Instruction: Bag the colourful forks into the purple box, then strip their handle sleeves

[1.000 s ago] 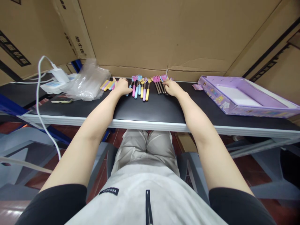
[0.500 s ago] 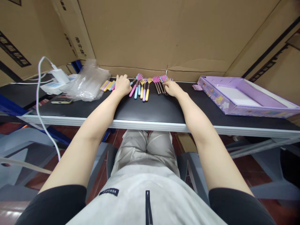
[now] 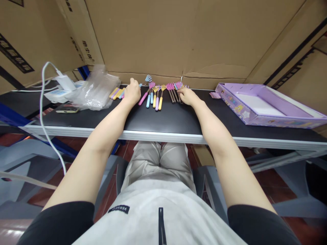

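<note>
My left hand (image 3: pixel 132 92) is closed around a blue back scratcher (image 3: pixel 148 78), whose claw head sticks out to the right of my fingers. Beside it lies a row of back scratchers (image 3: pixel 157 98) with pink, blue, purple and yellow handles. Several loose coloured handles (image 3: pixel 117 93) rest left of that hand, partly covered by it. Fingers bent, my right hand (image 3: pixel 187 95) is at the claw heads of a group of dark rods (image 3: pixel 173 95), mostly pink-headed. What its fingertips grip is hidden.
Clear plastic bags (image 3: pixel 95 92) lie at the left, near a phone (image 3: pixel 67 108) and a white charger (image 3: pixel 65 82) with a cable. An open purple box (image 3: pixel 255 119) stands at the right of the black table (image 3: pixel 163 124). Cardboard walls (image 3: pixel 176 41) enclose the back.
My left hand has moved slightly left and up, and the blue back scratcher's head now shows above the row. The pink-handled one shifted a little left. My right hand stays put.
</note>
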`<state>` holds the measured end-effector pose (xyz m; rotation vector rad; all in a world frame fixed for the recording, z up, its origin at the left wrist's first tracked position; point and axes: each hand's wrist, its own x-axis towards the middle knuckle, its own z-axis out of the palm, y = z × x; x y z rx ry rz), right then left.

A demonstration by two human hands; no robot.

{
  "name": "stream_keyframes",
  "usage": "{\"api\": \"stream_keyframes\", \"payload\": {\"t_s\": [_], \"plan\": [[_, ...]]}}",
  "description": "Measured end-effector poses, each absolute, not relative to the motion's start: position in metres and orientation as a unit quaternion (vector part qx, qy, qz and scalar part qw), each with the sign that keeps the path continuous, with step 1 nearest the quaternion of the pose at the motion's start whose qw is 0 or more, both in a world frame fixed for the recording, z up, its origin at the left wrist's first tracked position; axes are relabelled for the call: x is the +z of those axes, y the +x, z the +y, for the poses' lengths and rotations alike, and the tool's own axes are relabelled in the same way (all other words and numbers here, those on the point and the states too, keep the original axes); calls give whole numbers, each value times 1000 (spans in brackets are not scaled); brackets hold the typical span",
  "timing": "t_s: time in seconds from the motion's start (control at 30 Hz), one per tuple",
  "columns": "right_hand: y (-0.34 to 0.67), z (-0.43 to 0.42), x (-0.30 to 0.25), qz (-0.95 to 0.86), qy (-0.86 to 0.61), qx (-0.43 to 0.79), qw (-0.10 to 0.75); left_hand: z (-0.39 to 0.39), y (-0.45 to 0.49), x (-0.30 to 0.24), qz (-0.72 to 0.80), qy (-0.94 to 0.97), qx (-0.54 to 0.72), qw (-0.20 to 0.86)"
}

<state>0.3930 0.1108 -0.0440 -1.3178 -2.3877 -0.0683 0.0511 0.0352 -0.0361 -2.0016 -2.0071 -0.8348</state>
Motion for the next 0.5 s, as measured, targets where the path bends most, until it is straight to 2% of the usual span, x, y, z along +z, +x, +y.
{"api": "stream_keyframes", "payload": {"t_s": [0.2, 0.5], "plan": [[393, 110, -44, -859, -465, -28, 211, 48, 49, -43, -679, -662, -307, 84], [392, 106, -41, -858, -470, -22, 208, 44, 60, -36, -719, -624, -305, -20]]}}
